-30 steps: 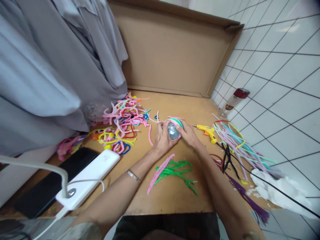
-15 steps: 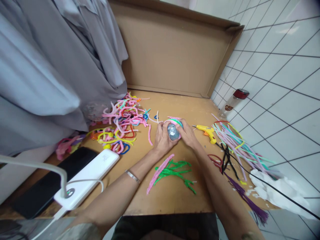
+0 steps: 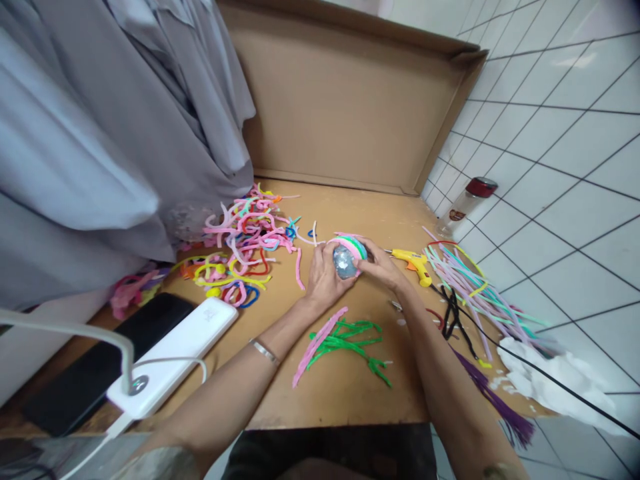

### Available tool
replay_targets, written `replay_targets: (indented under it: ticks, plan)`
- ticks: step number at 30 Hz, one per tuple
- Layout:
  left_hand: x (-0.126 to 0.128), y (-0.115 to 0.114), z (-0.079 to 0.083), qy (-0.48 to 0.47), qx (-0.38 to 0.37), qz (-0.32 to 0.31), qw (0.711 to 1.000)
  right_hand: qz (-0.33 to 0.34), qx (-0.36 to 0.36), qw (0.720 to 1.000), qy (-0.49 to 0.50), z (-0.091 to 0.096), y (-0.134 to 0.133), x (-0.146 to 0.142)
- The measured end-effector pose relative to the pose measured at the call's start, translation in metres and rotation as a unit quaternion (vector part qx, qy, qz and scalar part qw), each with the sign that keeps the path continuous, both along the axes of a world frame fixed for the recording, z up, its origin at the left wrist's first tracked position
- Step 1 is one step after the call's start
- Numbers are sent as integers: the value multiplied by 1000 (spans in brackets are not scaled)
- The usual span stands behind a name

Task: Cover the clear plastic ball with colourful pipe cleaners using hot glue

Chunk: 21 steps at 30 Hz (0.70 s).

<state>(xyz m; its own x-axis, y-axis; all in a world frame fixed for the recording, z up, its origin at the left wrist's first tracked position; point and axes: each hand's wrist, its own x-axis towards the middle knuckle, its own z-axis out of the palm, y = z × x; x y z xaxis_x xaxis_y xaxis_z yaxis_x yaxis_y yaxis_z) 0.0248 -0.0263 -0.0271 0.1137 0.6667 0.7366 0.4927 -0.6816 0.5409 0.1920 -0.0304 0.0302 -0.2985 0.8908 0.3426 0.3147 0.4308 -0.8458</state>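
Between my two hands is a shiny, clear-looking ball [image 3: 344, 263], with pink, green and pale pipe cleaners wrapped round its upper right side. My left hand [image 3: 324, 272] is closed on the ball's left side. My right hand [image 3: 381, 268] grips the right side, its thumb lying across the front by the pink band. Nearer to me on the table lie a pink pipe cleaner strip [image 3: 320, 347] and several green pipe cleaners [image 3: 350, 339]. Just right of my right hand rests a yellow glue gun [image 3: 413, 264].
A tangle of coloured pipe cleaners [image 3: 250, 233] is at left, near a white power bank [image 3: 175, 357] and a black phone [image 3: 70, 393]. Long pastel pipe cleaners [image 3: 475, 287], a bottle [image 3: 463, 210], white tissue [image 3: 555, 380] and purple strands [image 3: 495, 400] lie right. A cardboard panel [image 3: 345, 100] stands behind.
My right hand has shifted right and its thumb has moved down on the ball, uncovering more of the green and pink bands. My left hand stays nearly in place.
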Motion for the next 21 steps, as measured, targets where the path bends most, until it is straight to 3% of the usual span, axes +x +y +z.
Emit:
replay_targets:
  ticks: [21]
  plan:
    - [1,0,1,3,-2,3,1000,-11,-13,1000,-7,5,0,-3]
